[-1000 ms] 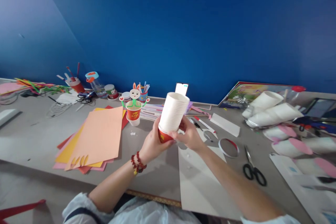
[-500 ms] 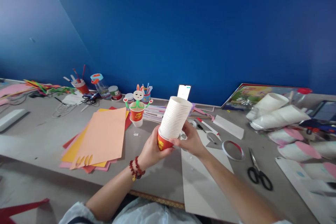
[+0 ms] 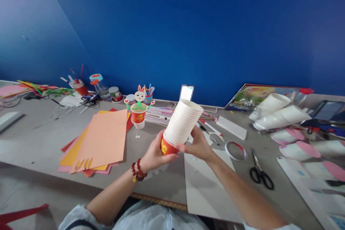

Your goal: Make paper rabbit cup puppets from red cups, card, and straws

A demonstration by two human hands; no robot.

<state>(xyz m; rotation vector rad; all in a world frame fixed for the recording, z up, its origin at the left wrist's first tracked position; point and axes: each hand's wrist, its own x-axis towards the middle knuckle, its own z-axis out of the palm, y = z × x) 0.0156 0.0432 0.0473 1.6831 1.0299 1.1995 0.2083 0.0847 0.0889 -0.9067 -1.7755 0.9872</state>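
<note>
A tall stack of paper cups (image 3: 182, 124), white at the rims and red with yellow marks at the bottom, leans to the right above the table. My left hand (image 3: 155, 153) is wrapped round its red lower end. From the right side, my right hand (image 3: 196, 145) grips the stack, thumb across the front near the red part. Behind and to the left stands a red paper cup (image 3: 139, 116) with a paper rabbit (image 3: 139, 97) in it. Below my right hand lies white paper (image 3: 207, 187).
Coloured paper sheets (image 3: 105, 138) lie at the left. Black-handled scissors (image 3: 260, 174) and a roll of tape (image 3: 235, 151) are at the right. Bagged white cups (image 3: 283, 115) and a picture book (image 3: 258, 95) sit farther back, by the blue wall (image 3: 172, 32).
The cup stack tilts farther to the right, its open top moving right. Both hands keep hold of it. The view has shifted slightly.
</note>
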